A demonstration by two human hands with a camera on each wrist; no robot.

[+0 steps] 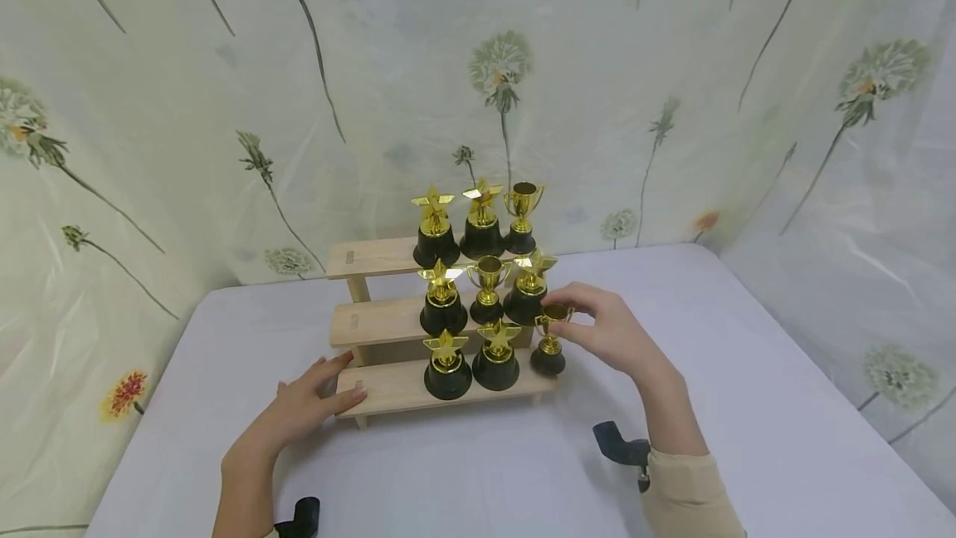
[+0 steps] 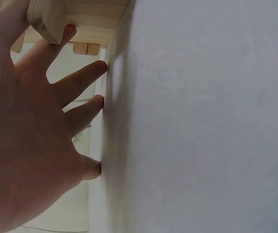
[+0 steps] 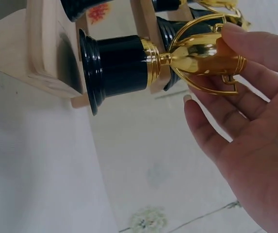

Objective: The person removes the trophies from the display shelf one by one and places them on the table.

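At the right end of the bottom step, my right hand (image 1: 597,330) pinches a small gold trophy cup (image 3: 197,56) by its bowl, between thumb and fingers. Its black base (image 1: 548,361) is close over the board's end, where a dark shadow falls in the right wrist view. My left hand (image 1: 302,405) lies at the left end of the three-tier wooden display stand (image 1: 381,388). Its thumb and index finger straddle the bottom board's end (image 2: 49,19), while the other fingers spread straight down toward the tabletop. Two star trophies (image 1: 448,368) stand on that bottom step.
The middle step holds two star trophies (image 1: 442,301) with a cup trophy (image 1: 489,276) between them. On the top step are two star trophies (image 1: 436,231) and another cup trophy (image 1: 523,210). A white-covered table (image 1: 463,480) lies beneath, with a dandelion-print curtain (image 1: 403,90) behind.
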